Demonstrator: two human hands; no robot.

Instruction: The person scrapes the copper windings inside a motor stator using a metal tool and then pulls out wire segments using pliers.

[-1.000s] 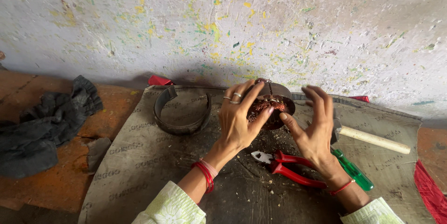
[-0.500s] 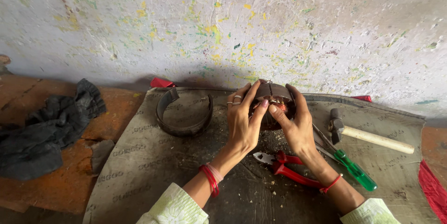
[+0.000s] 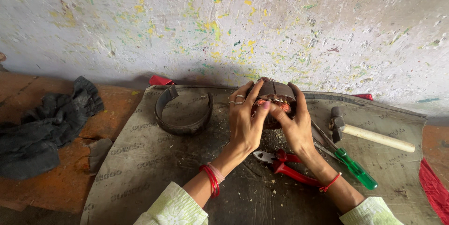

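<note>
Both hands [image 3: 269,122] clasp motor stator [image 3: 276,96].

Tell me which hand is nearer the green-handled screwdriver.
Right. The right hand grips the round motor stator just left of the green-handled screwdriver, its wrist beside the shaft. The left hand is farther left, across the stator.

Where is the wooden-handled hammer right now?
In the head view, the wooden-handled hammer lies on the grey mat at the right, beyond the right hand, just above the green-handled screwdriver.
</note>
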